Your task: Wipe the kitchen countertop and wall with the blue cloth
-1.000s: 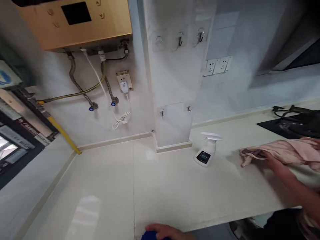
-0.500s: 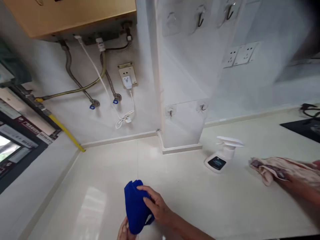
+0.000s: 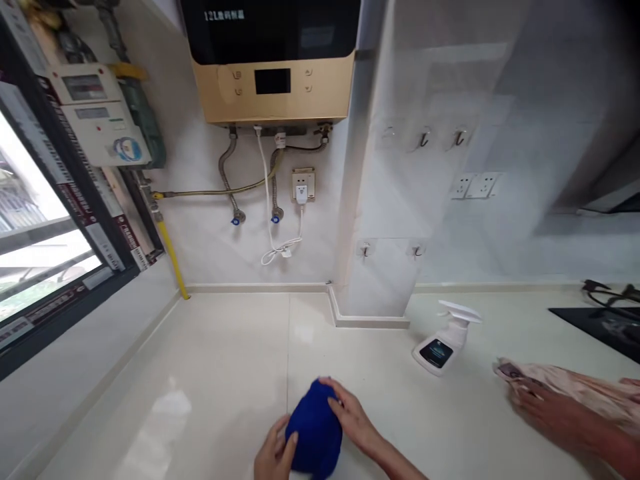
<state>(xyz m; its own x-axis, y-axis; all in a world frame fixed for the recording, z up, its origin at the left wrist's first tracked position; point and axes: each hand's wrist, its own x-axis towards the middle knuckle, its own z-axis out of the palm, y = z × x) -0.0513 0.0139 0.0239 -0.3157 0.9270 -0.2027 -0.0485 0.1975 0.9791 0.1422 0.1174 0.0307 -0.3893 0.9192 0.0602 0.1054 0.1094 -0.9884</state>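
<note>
A folded blue cloth (image 3: 314,430) is between my two hands, just above the pale countertop (image 3: 225,373). My left hand (image 3: 276,450) grips its left side, thumb over the front. At the cloth's upper right edge, my right hand (image 3: 353,413) pinches it with thumb and fingers. The lower end of the cloth runs close to the bottom of the view. To the right, a white spray bottle (image 3: 444,340) with a dark label stands on the counter, apart from my hands.
Another person's hand (image 3: 545,407) rests on a pinkish cloth (image 3: 575,380) at the right. Behind it lies a black cooktop (image 3: 600,327). A wall pillar (image 3: 385,287) with hooks juts onto the counter. A yellow pipe (image 3: 173,260) meets the back left corner, below a water heater (image 3: 275,93).
The view has tilted up, bringing the heater and meter into sight. My left hand now shows more fully on the cloth's left side, and the cloth has turned. The other person's hand has shifted on their cloth.
</note>
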